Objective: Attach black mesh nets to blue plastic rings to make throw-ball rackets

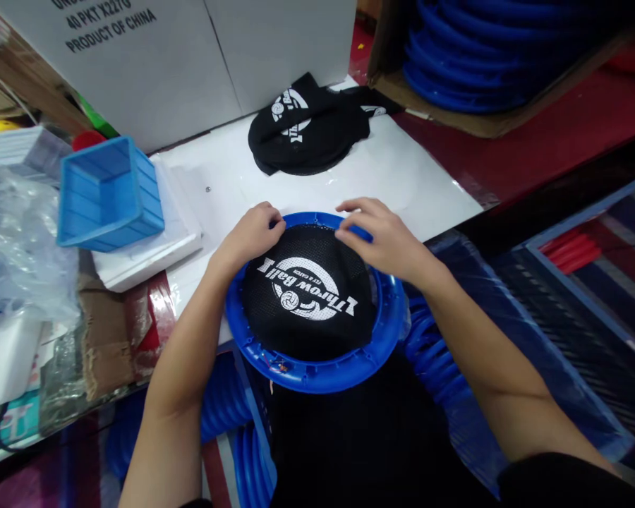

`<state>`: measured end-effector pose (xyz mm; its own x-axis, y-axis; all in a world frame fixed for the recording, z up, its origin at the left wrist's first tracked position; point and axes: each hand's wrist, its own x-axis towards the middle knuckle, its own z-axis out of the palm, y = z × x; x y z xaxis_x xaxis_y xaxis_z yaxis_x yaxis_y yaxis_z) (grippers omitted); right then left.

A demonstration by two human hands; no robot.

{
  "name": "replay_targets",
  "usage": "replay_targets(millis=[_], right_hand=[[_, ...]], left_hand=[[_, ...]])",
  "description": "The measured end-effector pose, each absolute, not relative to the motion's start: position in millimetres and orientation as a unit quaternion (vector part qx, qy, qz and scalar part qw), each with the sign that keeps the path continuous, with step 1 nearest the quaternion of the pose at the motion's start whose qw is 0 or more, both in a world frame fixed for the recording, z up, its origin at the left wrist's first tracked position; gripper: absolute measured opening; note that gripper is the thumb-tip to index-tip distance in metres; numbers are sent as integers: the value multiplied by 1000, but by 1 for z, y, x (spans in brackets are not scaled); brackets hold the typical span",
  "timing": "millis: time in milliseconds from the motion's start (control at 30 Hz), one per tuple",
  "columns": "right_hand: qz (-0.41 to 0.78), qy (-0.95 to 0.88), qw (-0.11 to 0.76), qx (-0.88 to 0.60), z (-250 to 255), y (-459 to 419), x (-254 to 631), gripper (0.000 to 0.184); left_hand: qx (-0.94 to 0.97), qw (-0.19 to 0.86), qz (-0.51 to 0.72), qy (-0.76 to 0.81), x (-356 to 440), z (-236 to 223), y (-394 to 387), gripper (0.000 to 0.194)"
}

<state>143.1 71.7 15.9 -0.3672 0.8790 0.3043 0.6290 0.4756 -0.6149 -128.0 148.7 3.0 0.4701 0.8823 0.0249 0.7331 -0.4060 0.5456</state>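
Observation:
A blue plastic ring (391, 310) rests at the table's front edge, tilted against my body. Inside it lies a round black mesh disc (264, 310) printed with a white "Throw Ball" logo. My left hand (257, 231) is closed at the ring's far left rim, its thumb and fingers pinched on the edge. Over the far right rim, my right hand (384, 236) has its fingers apart, the tips close to the mesh. Thin small wires (280, 365) show on the near part of the ring. Further back lies a pile of black mesh discs (317, 134).
A blue bin (111, 197) stands on a white foam block (153, 261) at left, near clear plastic bags (21, 240). A large white carton (180, 63) closes off the back. Blue rings (470, 56) fill a box at the back right; more blue rings (434, 346) lie below.

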Motion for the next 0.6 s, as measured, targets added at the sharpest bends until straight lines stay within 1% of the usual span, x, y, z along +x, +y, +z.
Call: replay_targets(millis=[100, 200, 267, 333, 433, 500, 600], right_hand=[[127, -816, 218, -521, 14, 26, 141, 28], [101, -792, 196, -569, 1, 6, 138, 38], [128, -794, 192, -562, -7, 11, 140, 41], [180, -815, 179, -521, -12, 26, 145, 36], [246, -844, 167, -447, -12, 55, 155, 18], [267, -860, 166, -402, -11, 75, 158, 19], [279, -885, 160, -338, -10, 101, 156, 26]], left_hand=[[810, 156, 162, 542, -144, -1, 147, 33], [790, 112, 131, 588, -162, 0, 144, 45], [798, 108, 97, 585, -172, 7, 143, 50], [824, 97, 89, 551, -173, 16, 140, 46], [874, 76, 124, 464, -156, 29, 135, 26], [911, 92, 131, 379, -138, 30, 130, 21], [943, 115, 99, 296, -118, 23, 128, 24]])
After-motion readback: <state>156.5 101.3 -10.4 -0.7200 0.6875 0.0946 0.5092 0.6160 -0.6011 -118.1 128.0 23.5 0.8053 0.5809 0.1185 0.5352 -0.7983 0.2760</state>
